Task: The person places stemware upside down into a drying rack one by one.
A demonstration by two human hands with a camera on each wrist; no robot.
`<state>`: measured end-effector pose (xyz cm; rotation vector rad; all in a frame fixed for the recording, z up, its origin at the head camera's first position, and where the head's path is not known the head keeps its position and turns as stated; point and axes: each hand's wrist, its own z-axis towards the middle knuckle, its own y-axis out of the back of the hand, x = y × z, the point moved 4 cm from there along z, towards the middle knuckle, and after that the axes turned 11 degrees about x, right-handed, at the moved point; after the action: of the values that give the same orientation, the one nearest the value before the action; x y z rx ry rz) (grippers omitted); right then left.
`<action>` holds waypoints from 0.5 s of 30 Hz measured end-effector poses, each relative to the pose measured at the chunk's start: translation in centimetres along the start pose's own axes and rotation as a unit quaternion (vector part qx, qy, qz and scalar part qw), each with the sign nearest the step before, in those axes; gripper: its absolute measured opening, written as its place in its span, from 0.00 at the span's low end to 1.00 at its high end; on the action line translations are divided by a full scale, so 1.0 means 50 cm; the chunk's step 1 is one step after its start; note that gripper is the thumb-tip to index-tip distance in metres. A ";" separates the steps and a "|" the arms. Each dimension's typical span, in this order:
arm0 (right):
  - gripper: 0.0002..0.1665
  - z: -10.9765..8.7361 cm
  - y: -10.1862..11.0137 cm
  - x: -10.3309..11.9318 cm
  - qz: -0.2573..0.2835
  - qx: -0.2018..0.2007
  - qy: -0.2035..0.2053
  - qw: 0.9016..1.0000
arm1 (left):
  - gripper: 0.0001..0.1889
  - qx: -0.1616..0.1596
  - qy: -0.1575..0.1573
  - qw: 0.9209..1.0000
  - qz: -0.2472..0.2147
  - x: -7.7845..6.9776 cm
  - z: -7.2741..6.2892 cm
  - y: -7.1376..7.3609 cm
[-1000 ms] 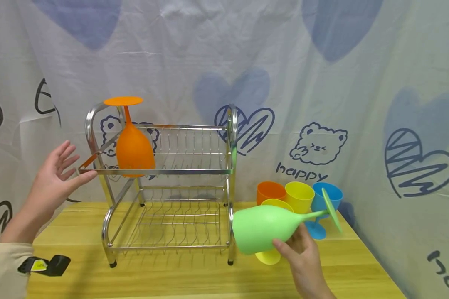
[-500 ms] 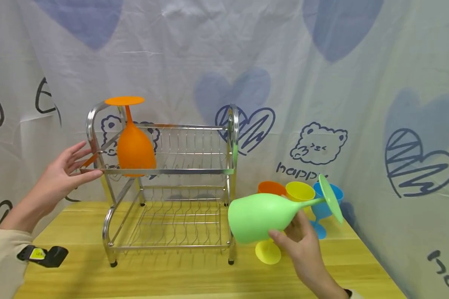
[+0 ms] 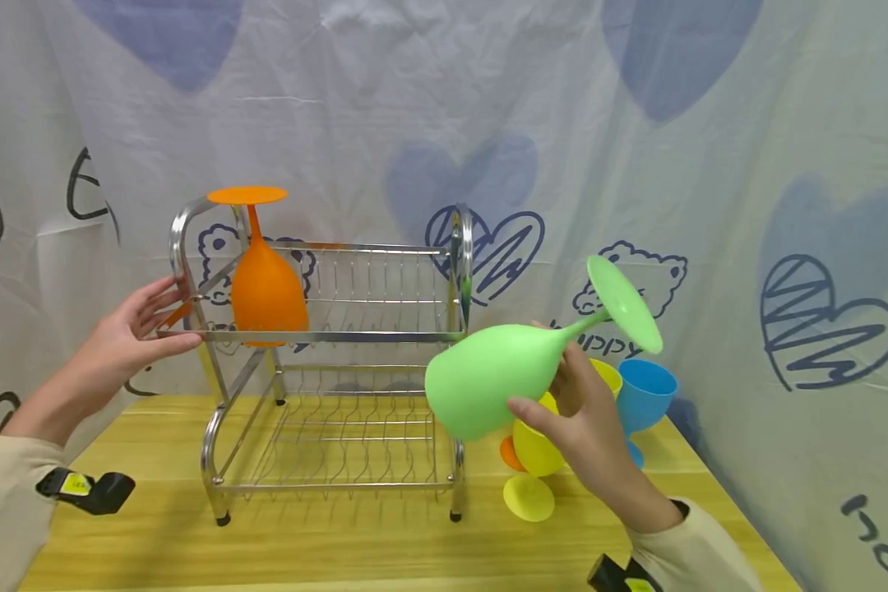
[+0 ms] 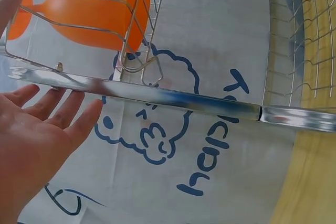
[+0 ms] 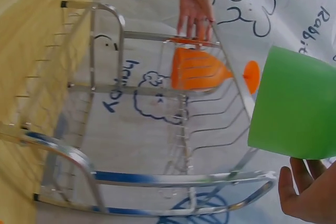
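My right hand (image 3: 588, 423) grips a light green plastic goblet (image 3: 492, 378) by its bowl. The goblet is tilted, mouth down to the left and foot up to the right, beside the right end of a two-tier metal dish rack (image 3: 333, 338). In the right wrist view the green bowl (image 5: 294, 103) hides part of the rack's upper tier. At the rack's left end, my left hand (image 3: 129, 333) touches the frame with fairly straight fingers, the thumb along the front rail. An orange goblet (image 3: 268, 288) stands upside down in the upper tier, near that hand.
Right of the rack, yellow goblets (image 3: 530, 499) and a blue goblet (image 3: 645, 390) stand on the wooden table (image 3: 326, 547); an orange foot (image 3: 512, 452) shows behind them. The rack's lower tier (image 3: 355, 440) has bare wires. A printed cloth (image 3: 355, 123) hangs behind.
My right hand has lifted the green goblet up and left toward the rack, its foot tipping higher. My left hand has moved right, onto the rack's left end.
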<state>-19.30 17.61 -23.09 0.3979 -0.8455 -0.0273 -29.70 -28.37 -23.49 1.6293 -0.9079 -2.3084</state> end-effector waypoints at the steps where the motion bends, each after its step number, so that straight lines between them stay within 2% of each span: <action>1: 0.41 0.009 0.001 0.005 -0.005 0.005 0.005 1.000 | 0.42 0.003 -0.003 1.000 -0.003 0.002 0.001 0.000; 5: 0.39 0.046 0.002 0.021 -0.010 0.023 0.014 1.000 | 0.41 0.019 -0.008 0.999 -0.029 0.014 0.003 -0.001; 8: 0.38 0.074 0.001 0.031 -0.016 0.031 0.007 0.999 | 0.40 0.026 -0.022 0.996 -0.086 0.024 0.004 -0.004; 12: 0.38 0.113 -0.005 0.043 -0.028 0.037 -0.005 0.999 | 0.40 0.028 -0.063 0.981 -0.180 0.032 0.005 -0.010; 15: 0.40 0.141 -0.011 0.051 -0.032 0.040 -0.023 0.998 | 0.40 0.024 -0.076 0.973 -0.215 0.032 0.004 -0.014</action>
<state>-22.69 14.32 -17.22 0.5019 -0.8816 -0.0616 -30.37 -28.48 -25.14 1.8419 -0.6942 -2.7461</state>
